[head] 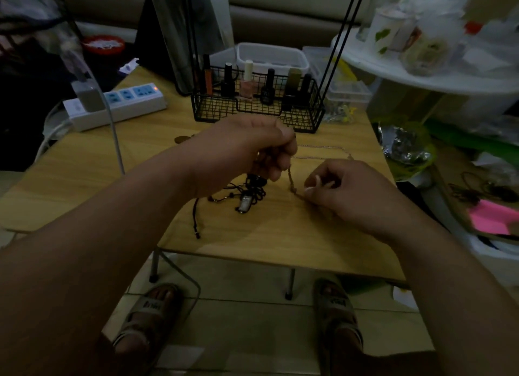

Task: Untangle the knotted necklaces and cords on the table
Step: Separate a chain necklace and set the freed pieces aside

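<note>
Knotted necklaces and cords [254, 189] sit mid-way across the light wooden folding table [280, 235], between the two hands and partly in them.

At the back of the table is a black wire basket of nail-polish bottles [257, 108]. A white power strip with blue sockets [118, 106] is back left. Both are well apart from the work, so I read the middle as kept free for spreading strands.

The left hand [247, 148] is raised above the table with its fingers curled into a fist. It is clamped on the upper end of a tan braided cord [291, 179]. Dark strands seem to be caught in the same fist, but it's too dim to confirm.

The right hand [345, 190] is low, near the tabletop. Its thumb and fingertips [310, 189] pinch together on the lower part of the same tan cord, just beside a small knot. My read is that one hand keeps the cord taut while the other picks at the knot.

A black cord tangle [261, 191] hangs under the left fist and heaps on the wood, with one loose black cord end [196, 221] trailing toward the near edge. It looks not yet sorted.

A thin silver chain [320, 157] lies flat behind the right hand, seemingly clear of the heap. A small pale rectangular pendant [245, 203] rests in the black tangle.
</note>
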Available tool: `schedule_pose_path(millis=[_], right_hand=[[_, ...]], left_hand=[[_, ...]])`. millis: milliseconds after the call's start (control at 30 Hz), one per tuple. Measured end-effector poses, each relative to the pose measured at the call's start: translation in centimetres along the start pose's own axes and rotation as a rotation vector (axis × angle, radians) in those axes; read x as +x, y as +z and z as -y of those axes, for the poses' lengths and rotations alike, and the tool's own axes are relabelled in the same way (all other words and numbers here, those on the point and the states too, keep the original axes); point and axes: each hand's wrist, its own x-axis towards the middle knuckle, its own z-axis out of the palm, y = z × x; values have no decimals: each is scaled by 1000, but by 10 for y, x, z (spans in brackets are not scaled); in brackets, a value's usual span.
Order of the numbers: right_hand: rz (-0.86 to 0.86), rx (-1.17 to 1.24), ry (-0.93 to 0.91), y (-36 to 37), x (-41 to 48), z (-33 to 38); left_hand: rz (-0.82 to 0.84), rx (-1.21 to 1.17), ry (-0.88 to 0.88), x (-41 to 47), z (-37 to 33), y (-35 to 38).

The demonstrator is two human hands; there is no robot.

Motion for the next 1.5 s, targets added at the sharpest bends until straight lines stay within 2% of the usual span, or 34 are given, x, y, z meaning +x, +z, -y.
schedule_pose_path(millis=[67,133,233,367,500,800,1500], right_hand=[[-18,72,-97,-4,-2,0],[22,293,-216,-6,-3,3],[96,486,-250,-6,-3,6],[62,457,-183,-5,-1,1],[35,559,-160,-8,-1,-1],[105,581,-129,-10,-5,2],[104,653,-157,-2,2,10]], left_hand=[[36,31,10,1,-2,0],[71,102,22,2,-3,0],[105,222,34,2,-4,-3],[95,273,25,2,-5,-12],[33,256,43,2,-2,-14],[-94,217,108,4,1,-10],[-60,283,176,1,-1,-7]])
